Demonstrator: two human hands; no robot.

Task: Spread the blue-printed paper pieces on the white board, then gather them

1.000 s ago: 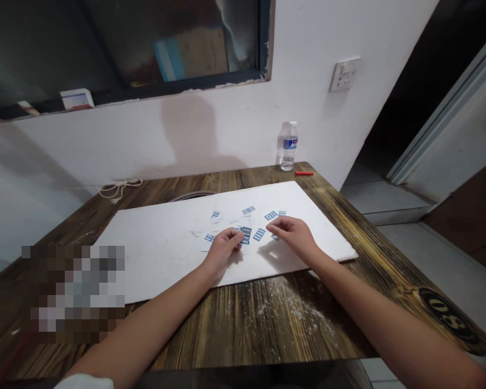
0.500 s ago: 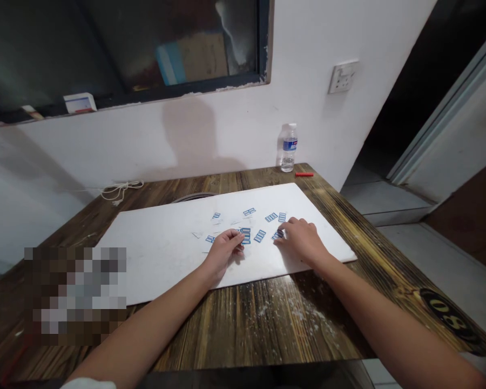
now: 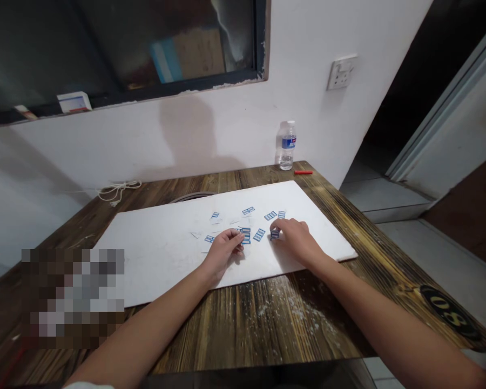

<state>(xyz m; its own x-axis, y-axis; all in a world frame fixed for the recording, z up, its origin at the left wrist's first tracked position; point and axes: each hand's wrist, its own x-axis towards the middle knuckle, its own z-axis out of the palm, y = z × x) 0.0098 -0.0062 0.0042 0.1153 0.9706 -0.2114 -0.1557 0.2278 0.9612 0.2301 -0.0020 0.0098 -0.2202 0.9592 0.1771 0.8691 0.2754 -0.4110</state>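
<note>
Several small blue-and-white paper pieces lie scattered on a white board [image 3: 157, 254] that covers the middle of the wooden table. My left hand [image 3: 222, 249] rests on the board with its fingers curled, pinching a blue-striped piece [image 3: 245, 235] at its fingertips. My right hand [image 3: 295, 240] lies just to the right, its fingertips closed on another small blue piece [image 3: 274, 234]. A loose striped piece [image 3: 259, 234] sits between the two hands. More pieces [image 3: 270, 215] lie a little farther back.
A water bottle [image 3: 287, 146] stands at the table's back right by the wall, with a red pen [image 3: 303, 172] beside it. A white cord [image 3: 115, 190] lies at the back left. A blurred patch covers the near left. The table's right edge drops to a tiled floor.
My right hand has slid a little left and pinched a blue piece, drawing it toward the others. My left hand has stayed put on its piece.
</note>
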